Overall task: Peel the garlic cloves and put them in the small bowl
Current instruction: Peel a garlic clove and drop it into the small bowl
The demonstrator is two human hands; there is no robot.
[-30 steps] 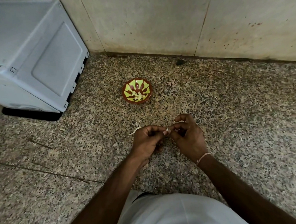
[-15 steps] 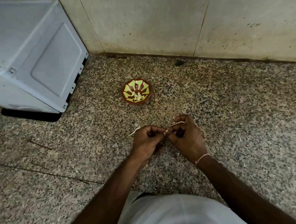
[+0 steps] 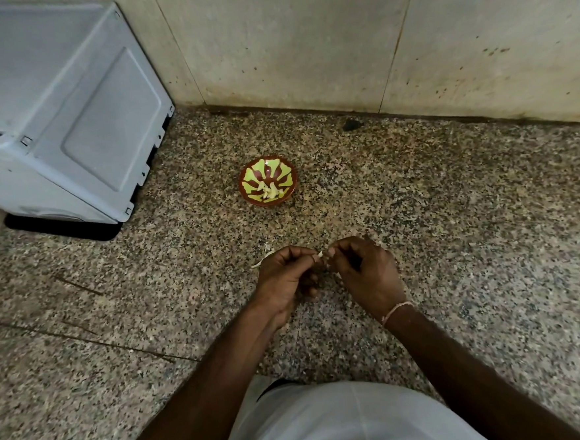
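Observation:
A small red bowl (image 3: 249,185) with a yellow-green pattern stands on the speckled stone counter, holding several pale peeled garlic cloves (image 3: 272,192). Nearer to me, my left hand (image 3: 285,278) and my right hand (image 3: 364,272) meet fingertip to fingertip over the counter. Between them they pinch a small pale garlic clove (image 3: 322,254), mostly hidden by the fingers. A strip of white garlic skin (image 3: 263,259) lies on the counter just left of my left hand.
A grey-white appliance (image 3: 57,109) stands at the back left. A stained wall (image 3: 303,40) closes the counter behind the bowl. A dark speck (image 3: 351,124) lies at the foot of the wall. My white shirt fills the bottom edge.
The hands stay together on the clove with only small finger movements; the left hand has turned slightly. The bowl has not moved.

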